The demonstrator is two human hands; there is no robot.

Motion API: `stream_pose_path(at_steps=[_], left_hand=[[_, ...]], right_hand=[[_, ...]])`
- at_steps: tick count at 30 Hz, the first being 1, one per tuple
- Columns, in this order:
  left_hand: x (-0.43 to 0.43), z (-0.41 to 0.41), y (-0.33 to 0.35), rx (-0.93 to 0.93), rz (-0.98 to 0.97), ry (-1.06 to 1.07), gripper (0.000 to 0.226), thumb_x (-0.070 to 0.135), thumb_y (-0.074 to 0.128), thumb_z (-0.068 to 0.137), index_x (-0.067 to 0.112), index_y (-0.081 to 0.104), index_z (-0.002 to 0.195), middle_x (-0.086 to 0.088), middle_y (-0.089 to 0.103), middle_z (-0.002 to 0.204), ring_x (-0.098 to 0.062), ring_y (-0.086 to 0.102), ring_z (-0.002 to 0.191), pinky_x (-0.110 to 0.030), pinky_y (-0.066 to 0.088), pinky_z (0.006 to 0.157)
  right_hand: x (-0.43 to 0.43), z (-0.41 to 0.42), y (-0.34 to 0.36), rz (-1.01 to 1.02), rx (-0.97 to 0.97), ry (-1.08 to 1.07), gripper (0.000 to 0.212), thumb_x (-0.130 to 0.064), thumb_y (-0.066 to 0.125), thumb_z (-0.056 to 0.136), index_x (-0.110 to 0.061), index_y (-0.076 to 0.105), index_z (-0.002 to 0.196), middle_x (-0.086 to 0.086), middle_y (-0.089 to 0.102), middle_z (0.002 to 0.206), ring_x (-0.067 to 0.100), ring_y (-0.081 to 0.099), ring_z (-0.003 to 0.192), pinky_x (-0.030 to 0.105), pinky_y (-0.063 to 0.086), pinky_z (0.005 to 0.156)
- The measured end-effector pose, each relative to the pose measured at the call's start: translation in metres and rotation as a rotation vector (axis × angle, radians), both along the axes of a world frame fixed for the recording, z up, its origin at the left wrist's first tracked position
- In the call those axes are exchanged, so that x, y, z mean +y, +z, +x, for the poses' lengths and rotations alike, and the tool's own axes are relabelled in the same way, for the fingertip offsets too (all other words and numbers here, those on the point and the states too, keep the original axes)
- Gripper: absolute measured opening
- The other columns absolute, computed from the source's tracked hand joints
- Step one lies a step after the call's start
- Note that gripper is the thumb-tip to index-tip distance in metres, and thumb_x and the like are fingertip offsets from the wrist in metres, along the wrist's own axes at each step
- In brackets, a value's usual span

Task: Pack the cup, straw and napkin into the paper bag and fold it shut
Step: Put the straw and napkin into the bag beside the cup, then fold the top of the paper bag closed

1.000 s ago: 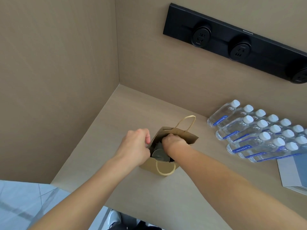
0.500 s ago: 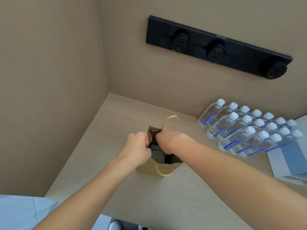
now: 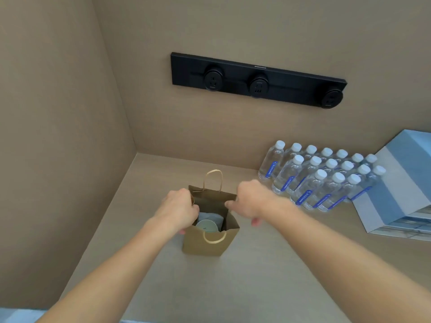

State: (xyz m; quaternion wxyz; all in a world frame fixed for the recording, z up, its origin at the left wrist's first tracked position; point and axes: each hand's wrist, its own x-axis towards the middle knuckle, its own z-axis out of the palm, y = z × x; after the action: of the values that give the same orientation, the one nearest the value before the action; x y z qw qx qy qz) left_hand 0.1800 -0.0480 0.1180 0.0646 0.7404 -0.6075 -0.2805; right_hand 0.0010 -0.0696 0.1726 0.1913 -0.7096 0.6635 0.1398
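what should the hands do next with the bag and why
Probably press the bag's top edges together to begin the fold. The cup's lid and a pale napkin already sit inside, the mouth gapes, and the left hand and right hand are at its two sides. The straw isn't visible.

The box ran off the right edge; inside the paper bag, the cup showed only its lid.
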Motion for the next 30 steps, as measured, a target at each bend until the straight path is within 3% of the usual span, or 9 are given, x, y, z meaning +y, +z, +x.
stream_pose_path(at_steps=[5, 10, 14, 18, 20, 23, 25, 28, 30], left_hand=[[0.008, 0.008, -0.002, -0.005, -0.012, -0.014, 0.013, 0.023, 0.05, 0.085, 0.013, 0.053, 0.078, -0.014, 0.065, 0.089, -0.037, 0.069, 0.076, -0.042, 0.062, 0.07], [0.012, 0.021, -0.012, 0.079, -0.077, -0.019, 0.008, 0.023, 0.05, 0.085, 0.02, 0.053, 0.091, -0.006, 0.069, 0.093, -0.033, 0.068, 0.079, -0.038, 0.058, 0.074], [0.012, 0.027, -0.016, 0.382, -0.07, 0.019, 0.031, 0.016, 0.057, 0.088, 0.027, 0.052, 0.117, 0.009, 0.062, 0.112, -0.012, 0.066, 0.063, -0.021, 0.056, 0.051], [0.017, 0.036, -0.019, 0.632, -0.002, 0.027, 0.051, 0.016, 0.063, 0.09, 0.037, 0.043, 0.131, 0.005, 0.065, 0.115, -0.015, 0.067, 0.064, -0.033, 0.062, 0.062], [0.02, 0.041, -0.021, 0.666, 0.02, -0.007, 0.068, 0.023, 0.065, 0.09, 0.044, 0.03, 0.143, 0.011, 0.067, 0.112, -0.015, 0.068, 0.071, -0.03, 0.061, 0.064], [0.02, 0.047, -0.023, 0.718, 0.06, -0.091, 0.088, 0.044, 0.073, 0.081, 0.056, 0.015, 0.146, 0.017, 0.063, 0.12, -0.014, 0.067, 0.08, -0.03, 0.061, 0.073], [0.018, 0.052, -0.023, 0.715, 0.115, -0.18, 0.104, 0.053, 0.081, 0.069, 0.064, 0.008, 0.142, 0.02, 0.056, 0.125, -0.012, 0.069, 0.084, -0.026, 0.058, 0.077], [0.012, 0.057, -0.024, 0.661, 0.169, -0.276, 0.115, 0.044, 0.091, 0.059, 0.069, 0.01, 0.138, 0.006, 0.06, 0.127, -0.01, 0.067, 0.107, -0.028, 0.051, 0.093], [0.008, 0.054, -0.026, 0.642, 0.126, -0.257, 0.111, 0.029, 0.094, 0.058, 0.065, 0.023, 0.136, 0.0, 0.061, 0.127, -0.011, 0.071, 0.095, -0.031, 0.052, 0.09]], right_hand=[[0.006, -0.005, -0.038, -0.008, -0.282, -0.224, 0.025, -0.018, 0.047, 0.088, -0.008, 0.052, 0.066, 0.016, 0.067, 0.063, 0.026, 0.071, 0.046, 0.027, 0.06, 0.057], [0.008, -0.01, -0.052, -0.021, -0.47, -0.29, 0.014, -0.008, 0.044, 0.085, -0.012, 0.057, 0.088, 0.01, 0.068, 0.054, 0.022, 0.071, 0.049, 0.019, 0.052, 0.048], [0.013, -0.021, -0.057, 0.136, -0.897, -0.418, 0.033, -0.008, 0.058, 0.088, -0.017, 0.054, 0.12, 0.005, 0.066, 0.068, 0.019, 0.066, 0.043, 0.024, 0.059, 0.053], [0.021, -0.031, -0.066, 0.273, -1.222, -0.527, 0.064, -0.006, 0.07, 0.087, -0.017, 0.04, 0.142, 0.011, 0.067, 0.087, 0.019, 0.065, 0.057, 0.042, 0.062, 0.07], [0.024, -0.034, -0.073, 0.247, -1.272, -0.464, 0.064, -0.01, 0.072, 0.086, -0.023, 0.043, 0.142, 0.005, 0.072, 0.087, 0.018, 0.066, 0.073, 0.046, 0.06, 0.077], [0.028, -0.035, -0.081, 0.269, -1.322, -0.364, 0.069, -0.024, 0.077, 0.082, -0.036, 0.043, 0.141, -0.001, 0.073, 0.108, 0.014, 0.066, 0.106, 0.043, 0.06, 0.082], [0.028, -0.038, -0.086, 0.316, -1.363, -0.32, 0.077, -0.024, 0.08, 0.078, -0.041, 0.04, 0.141, -0.001, 0.066, 0.123, 0.011, 0.063, 0.11, 0.041, 0.058, 0.086], [0.025, -0.044, -0.092, 0.325, -1.333, -0.213, 0.088, -0.004, 0.083, 0.071, -0.037, 0.04, 0.14, -0.003, 0.063, 0.13, 0.015, 0.061, 0.11, 0.035, 0.054, 0.093], [0.022, -0.042, -0.097, 0.244, -1.23, -0.166, 0.088, 0.004, 0.086, 0.066, -0.028, 0.045, 0.137, -0.002, 0.068, 0.121, 0.017, 0.062, 0.105, 0.029, 0.052, 0.092]])
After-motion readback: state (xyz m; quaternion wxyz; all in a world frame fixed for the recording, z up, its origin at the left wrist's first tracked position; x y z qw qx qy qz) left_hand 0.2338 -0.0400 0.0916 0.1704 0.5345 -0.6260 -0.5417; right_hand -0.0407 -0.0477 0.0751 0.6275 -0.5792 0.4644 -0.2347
